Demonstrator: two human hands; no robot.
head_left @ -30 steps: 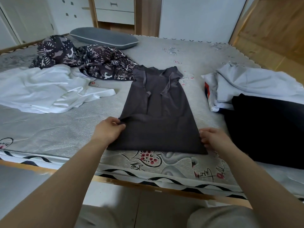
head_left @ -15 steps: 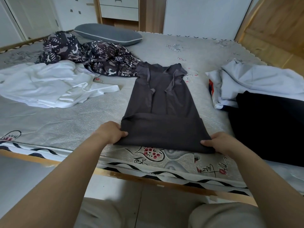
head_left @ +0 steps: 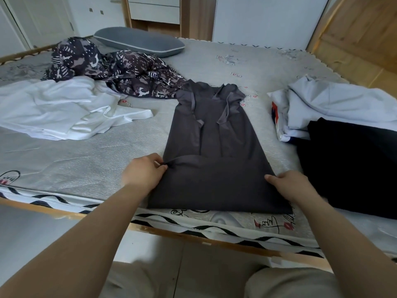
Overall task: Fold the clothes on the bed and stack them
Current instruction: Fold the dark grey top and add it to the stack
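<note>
Two hands are down on one dark grey strappy garment (head_left: 214, 155), which lies flat near the front edge of the bed (head_left: 86, 164), straps pointing away. Far left, a crumpled white cloth (head_left: 53, 110) sprawls over the mattress, and behind it sits a rumpled dark patterned garment (head_left: 120, 69) with a grey oval pillow (head_left: 139, 43) beyond. Now the left hand (head_left: 142, 174): thumb and fingers pinch the garment's left edge, just where a fold line crosses the fabric. Across to the right hand (head_left: 289, 184): it grips the right edge, thumb on top, fingers curled under the cloth. Further right, a pale blue-white garment (head_left: 335, 104) is heaped on the bed, and a black cloth (head_left: 352, 164) lies in front of it, overlapping its near edge.
</note>
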